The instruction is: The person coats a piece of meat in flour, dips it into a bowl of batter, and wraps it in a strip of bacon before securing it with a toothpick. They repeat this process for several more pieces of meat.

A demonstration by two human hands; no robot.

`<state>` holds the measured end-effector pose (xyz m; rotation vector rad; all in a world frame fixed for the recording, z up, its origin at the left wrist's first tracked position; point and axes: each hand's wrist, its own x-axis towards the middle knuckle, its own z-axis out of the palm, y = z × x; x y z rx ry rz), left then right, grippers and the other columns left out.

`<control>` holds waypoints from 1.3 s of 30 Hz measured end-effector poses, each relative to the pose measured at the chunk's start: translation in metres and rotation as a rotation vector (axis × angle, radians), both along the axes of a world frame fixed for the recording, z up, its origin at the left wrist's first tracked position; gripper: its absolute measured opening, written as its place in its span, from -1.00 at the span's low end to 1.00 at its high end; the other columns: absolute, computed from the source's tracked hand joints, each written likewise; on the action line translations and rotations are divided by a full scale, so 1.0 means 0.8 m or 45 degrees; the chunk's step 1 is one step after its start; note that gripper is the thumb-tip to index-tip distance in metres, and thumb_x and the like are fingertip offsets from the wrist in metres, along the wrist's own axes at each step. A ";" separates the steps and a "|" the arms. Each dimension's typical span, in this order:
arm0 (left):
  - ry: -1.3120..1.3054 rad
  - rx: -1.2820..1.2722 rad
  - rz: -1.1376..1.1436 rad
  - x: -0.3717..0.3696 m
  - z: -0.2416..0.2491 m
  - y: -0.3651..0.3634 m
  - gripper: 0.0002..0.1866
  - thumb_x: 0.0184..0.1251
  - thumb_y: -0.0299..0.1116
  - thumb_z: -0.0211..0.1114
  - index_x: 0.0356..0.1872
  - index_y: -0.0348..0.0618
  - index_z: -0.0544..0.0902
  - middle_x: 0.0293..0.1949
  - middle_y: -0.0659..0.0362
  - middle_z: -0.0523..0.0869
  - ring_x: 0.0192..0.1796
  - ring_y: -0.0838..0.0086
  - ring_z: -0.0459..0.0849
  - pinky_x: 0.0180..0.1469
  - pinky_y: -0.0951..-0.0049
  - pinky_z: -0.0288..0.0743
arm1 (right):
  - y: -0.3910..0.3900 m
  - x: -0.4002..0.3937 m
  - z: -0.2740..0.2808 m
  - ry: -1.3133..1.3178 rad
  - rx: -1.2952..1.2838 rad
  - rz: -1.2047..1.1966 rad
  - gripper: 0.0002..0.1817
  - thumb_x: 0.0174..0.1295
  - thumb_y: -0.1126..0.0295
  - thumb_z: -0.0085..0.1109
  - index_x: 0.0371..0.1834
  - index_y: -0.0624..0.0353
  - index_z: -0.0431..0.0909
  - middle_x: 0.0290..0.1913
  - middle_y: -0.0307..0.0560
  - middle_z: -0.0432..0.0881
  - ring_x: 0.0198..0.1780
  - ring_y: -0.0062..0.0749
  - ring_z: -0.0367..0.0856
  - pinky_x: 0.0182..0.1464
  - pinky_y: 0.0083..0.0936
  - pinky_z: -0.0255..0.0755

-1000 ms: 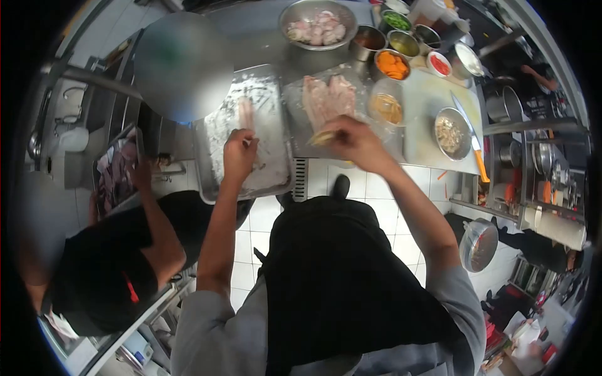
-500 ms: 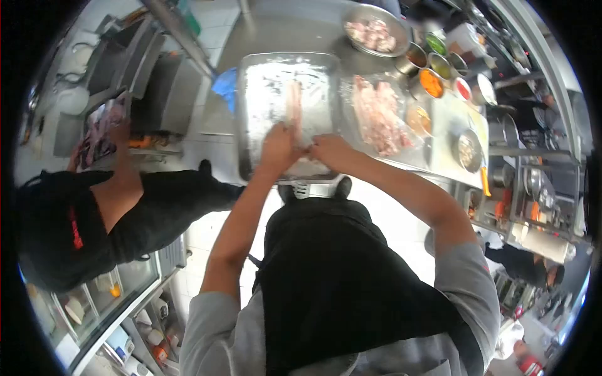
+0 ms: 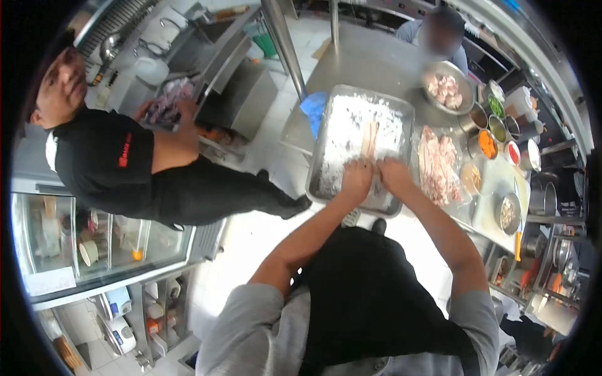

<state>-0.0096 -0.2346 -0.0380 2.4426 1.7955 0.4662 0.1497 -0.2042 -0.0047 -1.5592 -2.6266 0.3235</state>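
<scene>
A long pale pink strip of raw meat (image 3: 371, 139) lies in a rectangular metal tray (image 3: 311, 183) coated with patchy white powder. My left hand (image 3: 357, 177) is closed over the near end of the strip. Right beside it, my right hand (image 3: 393, 173) is closed too, its fingers curled at the same end; the backs of both hands hide the fingertips. To the right of the tray, more raw meat pieces (image 3: 437, 169) rest on clear plastic.
Blue plastic (image 3: 313, 113) touches the tray's left side. Beyond stand a metal bowl of meat chunks (image 3: 467, 94), cups with orange contents (image 3: 486, 144), and a cutting board (image 3: 486, 216) with an orange-handled knife (image 3: 518, 246). A co-worker (image 3: 119, 156) handles meat at left; another person (image 3: 411, 31) is across the table.
My view has swung left, so the tray and table appear further right. Both hands remain at the strip's near end. More of the co-worker at left shows, and a person across the table has come into view.
</scene>
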 end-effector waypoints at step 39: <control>-0.749 -0.136 -0.373 -0.055 0.054 0.038 -0.72 0.14 -0.59 0.42 -0.10 -0.23 0.66 -0.04 -0.01 0.66 0.00 0.11 0.68 -0.01 0.27 0.57 | 0.037 -0.023 -0.033 0.829 -0.108 -0.177 -0.86 0.05 0.41 0.31 -0.35 0.22 0.65 -0.29 0.12 0.71 -0.18 0.12 0.68 -0.07 -0.11 0.55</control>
